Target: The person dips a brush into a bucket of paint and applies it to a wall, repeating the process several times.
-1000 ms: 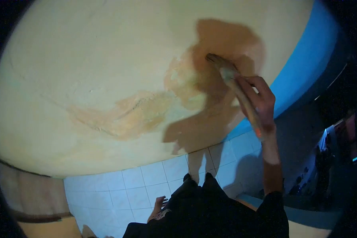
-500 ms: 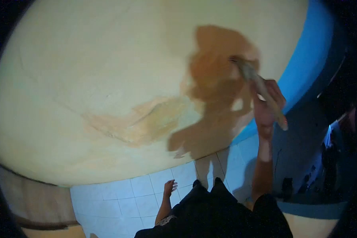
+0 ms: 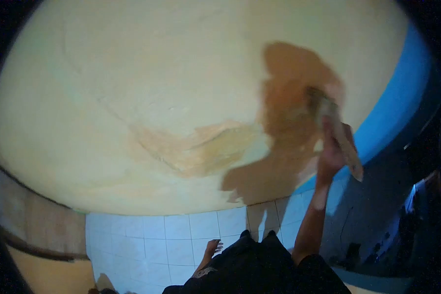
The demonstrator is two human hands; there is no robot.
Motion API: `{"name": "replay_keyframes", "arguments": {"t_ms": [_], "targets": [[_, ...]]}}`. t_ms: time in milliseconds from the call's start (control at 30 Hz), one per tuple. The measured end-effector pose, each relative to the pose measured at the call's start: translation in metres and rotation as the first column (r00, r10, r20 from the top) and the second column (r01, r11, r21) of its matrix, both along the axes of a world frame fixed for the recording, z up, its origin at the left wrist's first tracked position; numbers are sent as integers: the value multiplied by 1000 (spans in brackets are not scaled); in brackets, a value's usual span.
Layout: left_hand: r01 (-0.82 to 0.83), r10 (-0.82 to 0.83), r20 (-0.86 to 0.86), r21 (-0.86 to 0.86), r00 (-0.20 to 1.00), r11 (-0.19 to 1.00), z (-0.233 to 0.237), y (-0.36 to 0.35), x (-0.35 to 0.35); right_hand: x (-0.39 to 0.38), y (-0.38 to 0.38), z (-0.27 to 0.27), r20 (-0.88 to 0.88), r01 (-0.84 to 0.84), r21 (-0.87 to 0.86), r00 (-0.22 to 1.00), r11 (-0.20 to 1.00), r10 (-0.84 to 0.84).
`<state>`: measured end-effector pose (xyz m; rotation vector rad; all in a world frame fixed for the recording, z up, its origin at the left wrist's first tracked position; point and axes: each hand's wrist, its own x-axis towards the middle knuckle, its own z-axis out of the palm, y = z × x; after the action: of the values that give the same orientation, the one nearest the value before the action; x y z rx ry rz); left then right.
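Fingers of the left hand [image 3: 213,246] hang loosely spread and empty over glossy white tiles [image 3: 181,235] below the wall [image 3: 132,73]. Fingers of the right hand [image 3: 334,151] curl tight round the brush [image 3: 328,113], whose flat wooden handle slants down while its bristles press on the wall's smooth cream plaster, right of the wall's rough peach patch [image 3: 201,152].

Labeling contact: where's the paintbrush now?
Head view, right side: paintbrush in the right hand, bristles against the darker patch on the cream wall, beside the blue band.
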<state>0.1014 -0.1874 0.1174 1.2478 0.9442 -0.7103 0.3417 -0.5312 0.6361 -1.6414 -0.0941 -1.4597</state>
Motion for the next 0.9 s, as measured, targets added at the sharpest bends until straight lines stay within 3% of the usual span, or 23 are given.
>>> {"name": "replay_keyframes", "arguments": {"t_ms": [67, 100, 133, 267, 300, 333, 400, 433, 500, 533, 600, 633, 700, 733, 800, 867, 900], "targets": [[-51, 49, 53, 42, 997, 998, 2, 8, -16, -3, -6, 4, -64, 29, 53, 998, 998, -26], [-138, 143, 92, -61, 985, 989, -26, 21, -28, 2, -4, 0, -59, 86, 86, 995, 993, -81], [-37, 35, 169, 4, 985, 999, -35, 29, -44, 3, -1, -1, -57, 143, 119, 989, 982, -137], [-149, 150, -25, 38, 988, 988, -41, 45, -71, -7, 43, -3, -117, 52, -166, 991, 985, -72], [-116, 114, 92, 22, 989, 993, -43, 47, -85, -16, 52, -1, -135, 12, -247, 990, 969, -47], [-152, 157, -100, 52, 983, 987, -43, 48, -77, -23, 64, 0, -139, -1, -253, 990, 967, -36], [-204, 205, 29, -21, 978, 979, -29, 48, -78, -34, 88, -5, -253, -404, -37, 889, 914, 382], [-214, 215, 23, -20, 976, 977, -24, 47, -70, -34, 95, -13, -259, -413, -35, 883, 910, 391], [-292, 291, 30, 32, 956, 956, -21, 36, -57, -32, 109, -39, -183, -594, 377, 704, 710, 686], [-301, 300, 29, 31, 953, 953, -17, 32, -55, -36, 116, -44, -185, -601, 376, 697, 705, 693], [-246, 242, 78, 55, 967, 968, -9, 24, -51, -41, 128, -54, -38, -572, 711, 550, 409, 834], [-252, 248, 75, 53, 966, 966, -12, 21, -53, -47, 132, -54, -41, -573, 712, 545, 407, 838], [-187, 182, 73, 71, 981, 980, -16, 16, -56, -62, 134, -58, -59, -444, 876, 291, 189, 955], [-186, 181, 71, 72, 981, 980, -13, 13, -58, -67, 133, -64, -59, -441, 877, 292, 189, 955], [-165, 161, 52, 82, 986, 983, -7, 7, -64, -76, 130, -85, -59, -279, 955, 150, 99, 987], [-183, 180, 56, 66, 982, 981, -13, 6, -77, -88, 126, -109, -50, -171, 982, 176, 81, 983], [-181, 178, 55, 52, 982, 982, -15, 5, -88, -97, 121, -126, 43, -143, 990, 166, -19, 985]]}}
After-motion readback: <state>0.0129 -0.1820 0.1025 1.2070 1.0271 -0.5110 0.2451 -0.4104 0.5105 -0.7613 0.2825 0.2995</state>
